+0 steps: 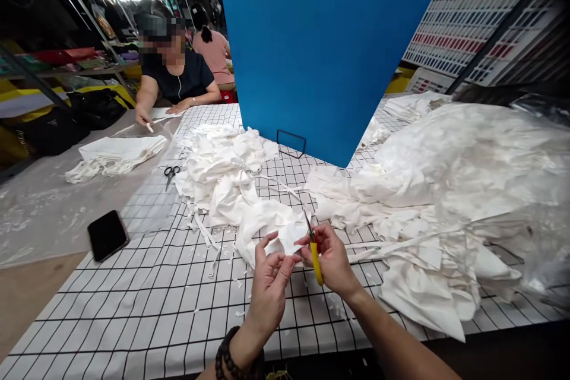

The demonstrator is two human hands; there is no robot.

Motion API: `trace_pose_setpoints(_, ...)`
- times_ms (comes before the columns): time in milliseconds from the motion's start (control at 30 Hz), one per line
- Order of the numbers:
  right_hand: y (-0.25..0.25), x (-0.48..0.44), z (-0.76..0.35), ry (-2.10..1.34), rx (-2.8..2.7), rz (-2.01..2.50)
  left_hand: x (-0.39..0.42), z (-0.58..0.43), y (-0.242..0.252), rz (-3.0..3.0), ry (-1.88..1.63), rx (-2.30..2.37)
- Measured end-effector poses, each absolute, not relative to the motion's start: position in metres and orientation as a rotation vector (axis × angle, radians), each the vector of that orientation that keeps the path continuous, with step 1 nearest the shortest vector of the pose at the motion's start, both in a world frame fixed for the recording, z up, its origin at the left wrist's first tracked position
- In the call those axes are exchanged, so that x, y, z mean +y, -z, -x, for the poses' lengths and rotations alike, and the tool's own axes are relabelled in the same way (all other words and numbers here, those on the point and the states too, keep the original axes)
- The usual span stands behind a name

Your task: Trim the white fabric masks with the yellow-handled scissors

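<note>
My left hand (269,282) pinches the edge of a white fabric piece (276,225) just above the table. My right hand (332,261) is closed round yellow-handled thread snips (315,255), whose blades point up at the fabric's edge. The fabric trails back into a heap of white pieces (222,169) on the black-and-white checked table cover (146,303). A dark bead bracelet sits on my left wrist.
A large pile of white fabric (445,190) fills the right side. A blue panel (325,41) stands upright behind. A black phone (107,234) and scissors (170,173) lie to the left. A seated person (176,80) works across the table beside a folded white stack (116,154).
</note>
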State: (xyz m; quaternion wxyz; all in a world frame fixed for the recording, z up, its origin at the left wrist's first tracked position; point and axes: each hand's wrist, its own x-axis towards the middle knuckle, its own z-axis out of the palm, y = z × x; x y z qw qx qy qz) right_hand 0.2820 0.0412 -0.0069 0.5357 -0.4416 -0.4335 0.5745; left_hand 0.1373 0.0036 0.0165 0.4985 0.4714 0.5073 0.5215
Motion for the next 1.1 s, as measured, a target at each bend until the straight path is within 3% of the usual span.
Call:
trace_pose_setpoints(200, -0.008, 0.037, -0.3, -1.492, -1.167, 1.098, 0.009, -0.142, -0.008, -1.131, -1.114, 0.974)
trace_pose_setpoints(433, -0.05, 0.021, -0.357, -0.912, -1.919, 1.646, 0.012, -0.138, -0.011, -1.382, -1.068, 1.028)
trace_pose_setpoints(600, -0.054, 0.013, -0.349, -0.723, -2.13, 1.724, 0.011, -0.137, -0.016, -1.474, -1.008, 0.987)
trace_pose_setpoints(1100, -0.062, 0.01, -0.336, -0.779, -2.169, 1.683, 0.008, -0.131, -0.015, -1.545, -0.949, 0.949)
